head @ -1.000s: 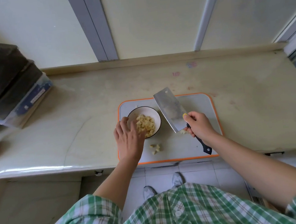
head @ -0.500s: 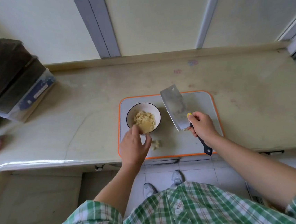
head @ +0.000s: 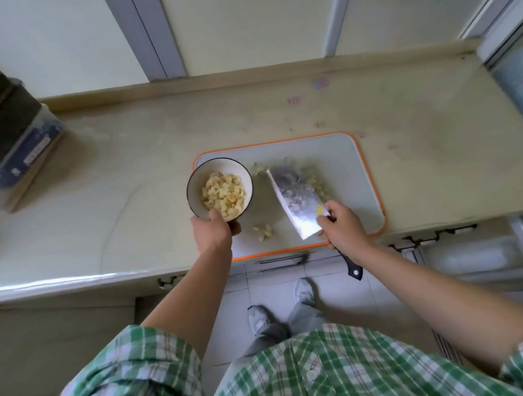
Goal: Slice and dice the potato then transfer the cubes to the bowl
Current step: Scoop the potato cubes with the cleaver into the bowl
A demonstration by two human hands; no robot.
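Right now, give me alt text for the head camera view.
Left hand grips a bowl of potato cubes while the right hand holds a cleaver over an orange-rimmed cutting board. A few loose cubes remain on the board.

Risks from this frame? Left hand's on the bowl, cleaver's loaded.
1. The cleaver carries cubes on its flat; tilting it could spill them short of the bowl.
2. The left hand grips only the bowl's near rim, so the bowl may tip.
3. The small pile near the board's front could be missed.
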